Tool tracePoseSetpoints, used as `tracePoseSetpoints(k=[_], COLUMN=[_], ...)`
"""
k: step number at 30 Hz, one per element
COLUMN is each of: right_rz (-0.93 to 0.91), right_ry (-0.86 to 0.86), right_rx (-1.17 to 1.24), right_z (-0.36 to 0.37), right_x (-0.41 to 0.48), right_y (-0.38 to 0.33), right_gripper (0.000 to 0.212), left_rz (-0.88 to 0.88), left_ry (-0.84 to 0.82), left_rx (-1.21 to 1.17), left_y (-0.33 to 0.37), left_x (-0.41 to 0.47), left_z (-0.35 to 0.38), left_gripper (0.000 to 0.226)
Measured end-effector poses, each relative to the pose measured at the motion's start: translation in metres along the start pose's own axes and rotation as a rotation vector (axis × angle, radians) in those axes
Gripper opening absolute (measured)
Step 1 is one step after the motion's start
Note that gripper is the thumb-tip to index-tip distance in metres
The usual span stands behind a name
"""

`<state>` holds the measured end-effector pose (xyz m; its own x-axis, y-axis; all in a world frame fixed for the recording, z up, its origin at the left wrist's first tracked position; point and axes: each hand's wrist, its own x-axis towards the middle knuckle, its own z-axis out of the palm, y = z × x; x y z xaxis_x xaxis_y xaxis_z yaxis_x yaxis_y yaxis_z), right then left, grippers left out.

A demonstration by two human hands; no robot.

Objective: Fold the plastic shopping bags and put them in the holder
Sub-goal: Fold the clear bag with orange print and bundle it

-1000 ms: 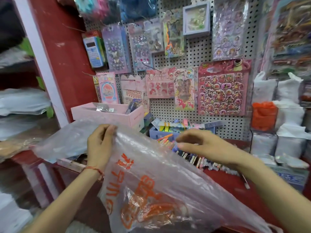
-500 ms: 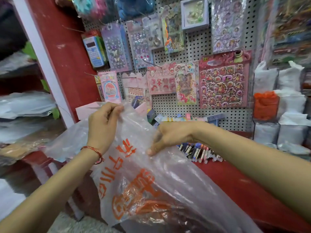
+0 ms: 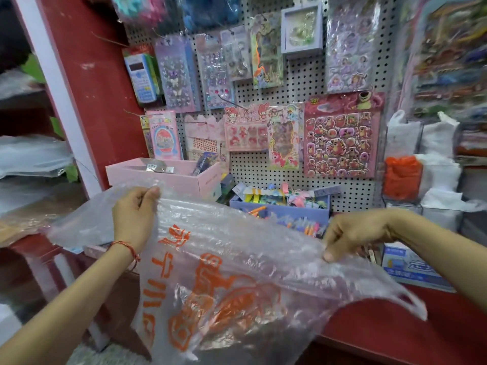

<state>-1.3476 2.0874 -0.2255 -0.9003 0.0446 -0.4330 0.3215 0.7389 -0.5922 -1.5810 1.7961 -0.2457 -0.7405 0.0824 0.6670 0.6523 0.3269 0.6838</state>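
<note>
Item: clear plastic shopping bag (image 3: 224,280), orange print, stretched above red counter (image 3: 395,333). Your left hand (image 3: 133,217) and right hand (image 3: 353,233) pinch its top edge, fingers clamped. Step: spreading flat. Next: fold lengthwise; the wire holder (image 3: 411,180) stands right.

Bag (image 3: 237,272): thin clear plastic, orange print, crinkled. Stretched wide in the air over the counter's (image 3: 395,327) near edge, my left hand (image 3: 133,217) and right hand (image 3: 353,233) each pinching its top edge. Holder (image 3: 421,205) at the counter's far right, holding white and orange bags.
</note>
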Motion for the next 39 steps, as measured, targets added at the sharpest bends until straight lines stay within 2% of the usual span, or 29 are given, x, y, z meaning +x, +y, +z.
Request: tracePoseSetpoints(k=[2, 4, 5, 7, 10, 11, 12, 13, 15, 16, 18, 19, 20, 22, 26, 27, 29, 31, 32, 34, 36, 39], right_rz=[0.036, 0.051, 0.063, 0.084, 0.14, 0.154, 0.166, 0.188, 0.249, 0.189, -0.027, -0.113, -0.138, -0.039, 0.12, 0.12, 0.054, -0.008, -0.027, -0.027, 0.03, 0.101], right_ry=[0.242, 0.456, 0.513, 0.56, 0.629, 0.675, 0.716, 0.751, 0.85, 0.944, 1.057, 1.027, 0.927, 0.671, 0.477, 0.443, 0.429, 0.513, 0.578, 0.716, 0.863, 1.001], right_rx=[0.015, -0.007, -0.019, -0.039, -0.058, -0.103, -0.165, -0.255, -0.516, -0.569, -0.428, -0.284, -0.143, 0.036, -0.097, -0.058, 0.066, 0.112, 0.098, -0.027, -0.103, -0.152], right_z=[-0.026, -0.051, -0.059, -0.07, -0.082, -0.084, -0.085, -0.087, -0.08, -0.073, -0.051, -0.036, -0.019, 0.016, 0.055, 0.059, 0.068, 0.07, 0.067, 0.06, 0.052, 0.049], right_x=[0.015, 0.033, 0.042, 0.056, 0.078, 0.084, 0.09, 0.094, 0.094, 0.089, 0.069, 0.055, 0.04, 0.011, 0.0, 0.001, 0.006, 0.008, 0.008, 0.004, -0.002, -0.009], right_y=[-0.001, -0.005, -0.007, -0.013, -0.01, -0.008, -0.005, -0.005, -0.009, -0.015, -0.023, -0.024, -0.021, -0.009, 0.034, 0.042, 0.052, 0.051, 0.052, 0.056, 0.069, 0.088], right_gripper=[0.015, 0.022, 0.024, 0.017, 0.022, 0.017, 0.015, 0.02, 0.046, 0.054, 0.054, 0.054, 0.061, 0.09, 0.124, 0.119, 0.081, 0.047, 0.039, 0.039, 0.041, 0.045], left_rz=[-0.195, -0.44, -0.541, -0.703, -0.98, -1.062, -1.127, -1.132, -1.184, -1.21, -1.232, -1.231, -1.23, -1.214, -1.13, -1.094, -0.974, -0.752, -0.639, -0.514, -0.496, -0.547], left_ry=[-0.053, -0.225, -0.339, -0.494, -0.56, -0.567, -0.607, -0.629, -0.683, -0.713, -0.696, -0.676, -0.667, -0.672, -0.64, -0.622, -0.553, -0.49, -0.475, -0.442, -0.409, -0.459], left_rx=[-0.105, -0.415, -0.544, -0.556, -0.313, -0.307, -0.332, -0.349, -0.41, -0.444, -0.473, -0.474, -0.475, -0.466, -0.364, -0.334, -0.203, 0.069, 0.193, 0.411, 0.513, 0.43], left_y=[0.003, 0.007, 0.002, -0.019, -0.09, -0.102, -0.099, -0.075, -0.058, -0.052, -0.047, -0.046, -0.044, -0.042, -0.033, -0.033, -0.033, -0.039, -0.04, -0.042, -0.048, -0.057], left_x=[0.0, -0.008, -0.016, -0.041, -0.085, -0.102, -0.111, -0.118, -0.128, -0.128, -0.127, -0.126, -0.124, -0.123, -0.129, -0.133, -0.14, -0.142, -0.141, -0.137, -0.127, -0.115], left_z=[0.009, 0.015, 0.016, 0.018, 0.025, 0.028, 0.026, 0.022, 0.022, 0.025, 0.027, 0.028, 0.029, 0.03, 0.034, 0.037, 0.042, 0.042, 0.041, 0.035, 0.026, 0.018], left_gripper=[0.038, 0.037, 0.041, 0.055, 0.134, 0.145, 0.141, 0.123, 0.079, 0.065, 0.05, 0.045, 0.041, 0.031, 0.017, 0.021, 0.033, 0.039, 0.038, 0.03, 0.021, 0.03])
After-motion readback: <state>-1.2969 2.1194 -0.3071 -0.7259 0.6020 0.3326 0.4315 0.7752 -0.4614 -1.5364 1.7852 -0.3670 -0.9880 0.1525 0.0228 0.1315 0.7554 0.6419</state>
